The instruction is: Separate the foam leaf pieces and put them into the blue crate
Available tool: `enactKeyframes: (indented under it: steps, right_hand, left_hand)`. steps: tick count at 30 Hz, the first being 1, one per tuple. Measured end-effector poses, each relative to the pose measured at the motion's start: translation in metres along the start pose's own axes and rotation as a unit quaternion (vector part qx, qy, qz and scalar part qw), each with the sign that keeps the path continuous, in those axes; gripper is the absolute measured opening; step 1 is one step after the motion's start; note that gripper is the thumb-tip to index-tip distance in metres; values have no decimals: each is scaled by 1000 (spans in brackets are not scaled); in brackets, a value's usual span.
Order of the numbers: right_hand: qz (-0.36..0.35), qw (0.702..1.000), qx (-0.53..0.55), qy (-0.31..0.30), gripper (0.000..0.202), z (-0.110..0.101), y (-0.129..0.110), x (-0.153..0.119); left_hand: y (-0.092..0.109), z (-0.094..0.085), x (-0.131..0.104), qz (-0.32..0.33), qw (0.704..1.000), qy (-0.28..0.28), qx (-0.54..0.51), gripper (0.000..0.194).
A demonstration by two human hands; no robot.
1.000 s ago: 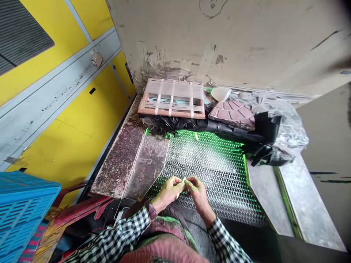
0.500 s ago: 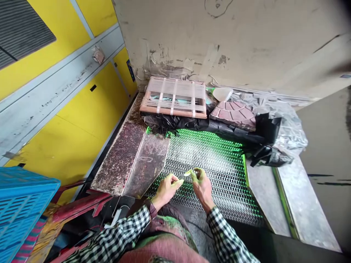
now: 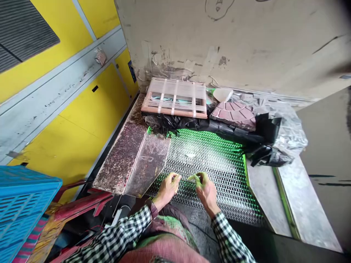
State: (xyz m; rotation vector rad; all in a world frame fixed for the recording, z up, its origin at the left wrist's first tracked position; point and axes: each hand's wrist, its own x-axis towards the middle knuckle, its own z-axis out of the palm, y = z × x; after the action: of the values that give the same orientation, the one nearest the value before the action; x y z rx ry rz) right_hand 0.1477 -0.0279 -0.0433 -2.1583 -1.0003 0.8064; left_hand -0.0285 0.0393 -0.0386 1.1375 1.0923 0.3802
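Note:
Both hands are over the near part of a metal mesh belt (image 3: 203,164) lit green at its far end. My right hand (image 3: 206,190) pinches a small pale yellow-green piece (image 3: 192,177) between thumb and fingers, its tip pointing left. My left hand (image 3: 166,188) is closed at the fingertips, a little to the left of that piece; what it holds, if anything, is too small to name. Farther up the belt lies a small white piece (image 3: 190,155), apart from both hands.
Behind the belt, a wooden frame (image 3: 175,112) and a pink patterned slab (image 3: 234,113) rest on black plastic (image 3: 219,128). Metal side plates (image 3: 148,157) flank the belt. A blue crate (image 3: 24,197) stands at the left, before a yellow panel (image 3: 82,120).
A white piece now shows on the belt beyond my hands. My right hand has moved slightly right and nearer to me, widening the gap between my hands.

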Motion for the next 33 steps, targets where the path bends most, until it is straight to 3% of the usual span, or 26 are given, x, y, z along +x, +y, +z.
enactKeyframes:
  steps: [2, 4, 6, 11, 15, 19, 22, 25, 30, 33]
  right_hand:
    - [-2, 991, 90, -95, 44, 2, -8, -10]
    - [15, 957, 205, -204, 42, 8, -16, -21]
    - [35, 929, 279, -240, 40, 16, -20, -30]
    - [48, 934, 286, -208, 27, 25, -20, -34]
    - [70, 939, 272, -196, 20, 23, -16, -28]
    - [109, 940, 280, -161, 25, 22, -14, -26]
    - [110, 937, 290, -162, 33, 22, -13, -28]
    - [111, 941, 283, -148, 39, 18, -8, -25]
    - [60, 994, 83, -42, 43, -4, 13, 1]
    - [28, 999, -26, 7, 46, -19, 21, 18]
  left_hand:
    - [2, 1, -1, 1, 1000, -12, 2, 49]
    - [5, 4, -2, 12, 1000, -12, 24, 52]
    - [8, 6, -3, 24, 998, -3, 53, 54]
    - [5, 8, -5, 28, 997, -7, 68, 61]
    - [-4, 8, -5, 11, 1000, -21, 14, 58]
    - [-8, 11, -3, 8, 998, -56, -4, 41]
    - [-10, 12, 0, 50, 998, -27, 34, 35]
    - [-13, 15, 6, 42, 998, -7, 51, 35]
    - [-3, 27, 21, 14, 985, 14, 171, 45]
    - [11, 37, 33, 23, 980, -3, 198, 52]
